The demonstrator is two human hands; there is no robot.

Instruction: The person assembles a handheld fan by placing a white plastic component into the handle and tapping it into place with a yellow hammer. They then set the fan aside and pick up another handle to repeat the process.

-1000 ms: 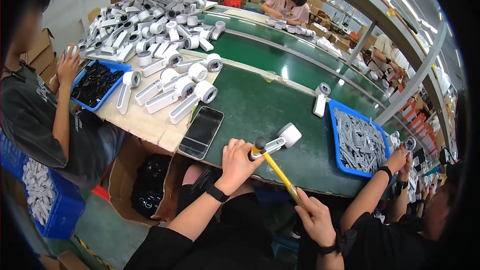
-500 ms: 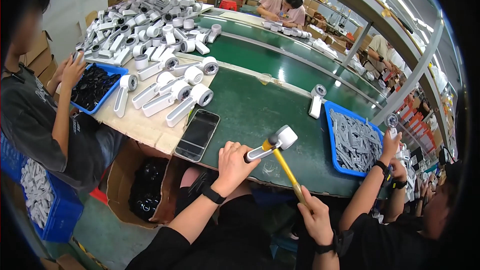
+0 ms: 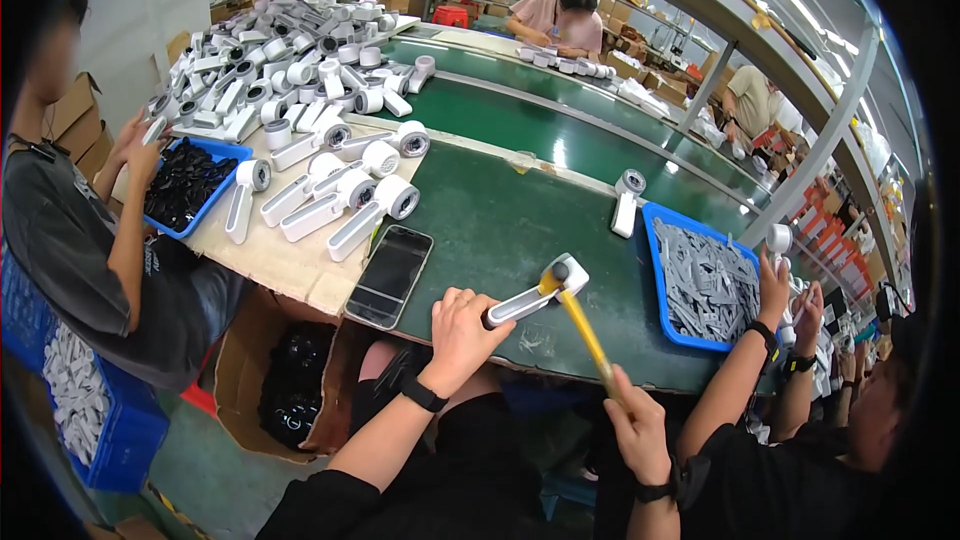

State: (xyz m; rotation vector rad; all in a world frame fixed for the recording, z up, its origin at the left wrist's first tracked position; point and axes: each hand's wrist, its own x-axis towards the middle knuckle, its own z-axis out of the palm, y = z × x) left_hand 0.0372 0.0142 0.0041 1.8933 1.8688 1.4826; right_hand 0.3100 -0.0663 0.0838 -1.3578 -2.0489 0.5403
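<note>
My left hand point(image 3: 465, 328) is closed around the handle end of a white handheld fan body point(image 3: 522, 306), whose long recess faces up. It holds the fan near the table's front edge, the round head pointing away to the right. My right hand point(image 3: 638, 428) grips a mallet point(image 3: 587, 332) by its yellow handle. The mallet's yellow-and-black head is over the neck of the fan, close to the round end; whether it touches cannot be made out. A phone point(image 3: 390, 277) with a dark screen lies left of my left hand.
Several fan bodies point(image 3: 350, 190) lie on a pale board, backed by a large pile point(image 3: 290, 60). A blue tray point(image 3: 664, 312) of grey strips stands right, one fan point(image 3: 627, 202) beside it. Co-workers sit left and right. An open carton point(image 3: 240, 390) stands below the table.
The mallet head has shifted right along the fan, from the handle to near its round head. The fan has turned slightly in my left hand. The right co-worker's held fan has turned.
</note>
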